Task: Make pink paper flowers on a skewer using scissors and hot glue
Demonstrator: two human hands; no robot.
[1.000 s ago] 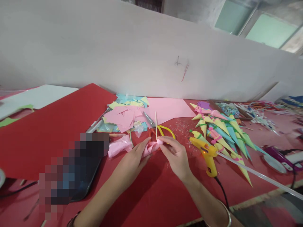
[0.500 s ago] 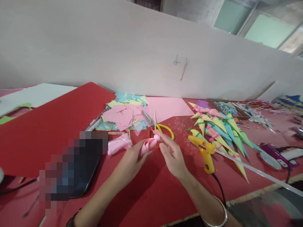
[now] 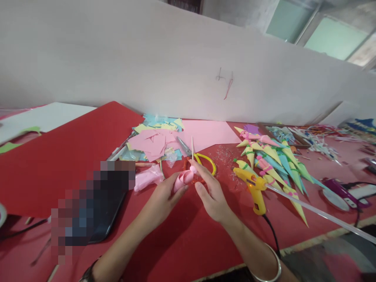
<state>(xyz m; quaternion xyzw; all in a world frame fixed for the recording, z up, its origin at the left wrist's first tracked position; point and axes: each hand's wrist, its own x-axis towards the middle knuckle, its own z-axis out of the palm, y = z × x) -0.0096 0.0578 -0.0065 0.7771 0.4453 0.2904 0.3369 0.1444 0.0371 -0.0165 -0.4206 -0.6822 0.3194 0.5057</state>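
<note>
My left hand (image 3: pixel 164 192) is closed around a curled piece of pink paper (image 3: pixel 182 180) that looks rolled into a cone. A small pink ball (image 3: pixel 193 169) sits at its upper right end. The extended fingers of my right hand (image 3: pixel 214 196) touch this ball, while the thumb stands apart below. Just beyond, scissors (image 3: pixel 209 163) with yellow and orange handles lie on the table, partly hidden by my right hand. A thin pale stick (image 3: pixel 192 145) shows past my right fingertips. To the right rests a yellow glue gun (image 3: pixel 255 190) with a long clear glue stick (image 3: pixel 320 214).
Several finished paper cones (image 3: pixel 270 156) are piled at right, near a purple device (image 3: pixel 337 192). Pink paper pieces (image 3: pixel 152 141) and a pink plastic packet (image 3: pixel 148 177) lie left of the scissors. A dark phone-like object (image 3: pixel 108 219), partly pixelated, lies by my left forearm.
My right thumb has moved slightly away from the ball and paper. The pink piece has shifted a little to the left. Everything on the table stays put.
</note>
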